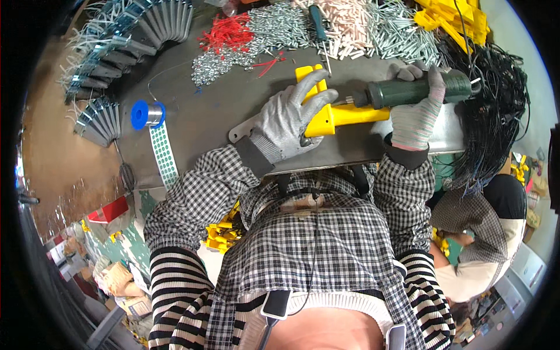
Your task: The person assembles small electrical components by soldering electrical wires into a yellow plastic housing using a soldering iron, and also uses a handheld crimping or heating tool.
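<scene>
The left hand (pixel 289 119), in a grey knit glove, lies flat with its fingers spread over a yellow plastic part (pixel 332 111), pressing it down on the grey metal table (pixel 210 116) near the table's front edge. The right hand (pixel 417 108), gloved too, is wrapped tight around the dark green body of a power screwdriver (pixel 408 90), which lies sideways with its tip against the yellow part just beside the left hand's fingertips. Black cables (pixel 496 111) trail from the tool's back end, past the right hand.

Left of the left hand, well apart, a blue spool of wire (pixel 146 114) stands on the table, with a strip of green dots (pixel 163 154) below it. Farther off, beyond both hands, lie heaps of silver screws (pixel 274 29), a bunch of red wires (pixel 227 35), pale pink sleeves (pixel 350 23) and more yellow parts (pixel 449 17). At far left, flat metal pieces (pixel 134 35) fan out in a row.
</scene>
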{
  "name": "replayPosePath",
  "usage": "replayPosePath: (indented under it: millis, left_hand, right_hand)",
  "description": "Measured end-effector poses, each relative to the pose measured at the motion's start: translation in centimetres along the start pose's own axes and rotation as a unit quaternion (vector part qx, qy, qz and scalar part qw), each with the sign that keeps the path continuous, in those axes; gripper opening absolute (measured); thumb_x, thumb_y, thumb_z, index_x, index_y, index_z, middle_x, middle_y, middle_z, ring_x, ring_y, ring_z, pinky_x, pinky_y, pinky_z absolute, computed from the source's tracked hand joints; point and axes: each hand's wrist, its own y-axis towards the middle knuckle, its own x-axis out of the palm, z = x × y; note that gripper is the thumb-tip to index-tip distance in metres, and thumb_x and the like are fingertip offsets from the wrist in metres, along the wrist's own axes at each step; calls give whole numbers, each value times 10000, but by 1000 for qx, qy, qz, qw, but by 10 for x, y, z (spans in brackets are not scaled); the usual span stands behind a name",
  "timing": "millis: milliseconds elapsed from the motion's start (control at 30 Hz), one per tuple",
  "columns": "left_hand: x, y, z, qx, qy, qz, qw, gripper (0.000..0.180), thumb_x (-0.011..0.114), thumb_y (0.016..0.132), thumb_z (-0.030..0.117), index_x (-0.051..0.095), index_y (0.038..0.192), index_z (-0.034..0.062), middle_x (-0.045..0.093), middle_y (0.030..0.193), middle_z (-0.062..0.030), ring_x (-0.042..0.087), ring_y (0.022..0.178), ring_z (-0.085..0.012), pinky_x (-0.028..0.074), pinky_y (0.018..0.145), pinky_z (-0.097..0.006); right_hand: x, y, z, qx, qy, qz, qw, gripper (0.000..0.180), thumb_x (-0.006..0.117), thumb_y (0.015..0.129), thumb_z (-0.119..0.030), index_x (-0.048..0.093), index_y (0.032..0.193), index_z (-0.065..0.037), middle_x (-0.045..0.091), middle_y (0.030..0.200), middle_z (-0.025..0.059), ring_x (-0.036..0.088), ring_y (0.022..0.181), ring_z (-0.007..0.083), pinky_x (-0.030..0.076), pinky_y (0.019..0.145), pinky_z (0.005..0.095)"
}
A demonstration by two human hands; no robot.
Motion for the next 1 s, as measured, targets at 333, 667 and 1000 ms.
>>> replayPosePath:
  millis: [333,667,1000]
  left_hand:
    - [-46,-28,-127,-322,-48,35,945,197,633,802,-34,645,987,31,636,831,-67,626,748,-113,483,617,-257]
    - [-56,23,-107,-167,319,-152,920,57,628,783,73,587,819,90,628,791,-115,637,757,-315,509,670,-417]
    - [-4,-37,-9,-137,-116,123,976,122,673,818,87,651,930,43,625,837,-83,613,669,-182,503,615,-314]
  right_hand:
    - [-7,7,-2,-44,-16,41,998,340,709,837,-172,525,1053,16,512,895,54,509,800,146,484,747,292]
    - [-12,9,-3,-38,-16,18,999,321,715,834,-164,531,1036,4,510,879,57,498,779,145,485,757,309]
    - [-15,2,-1,-6,-17,40,999,389,728,829,-208,520,1079,5,519,852,33,513,746,153,482,761,311]
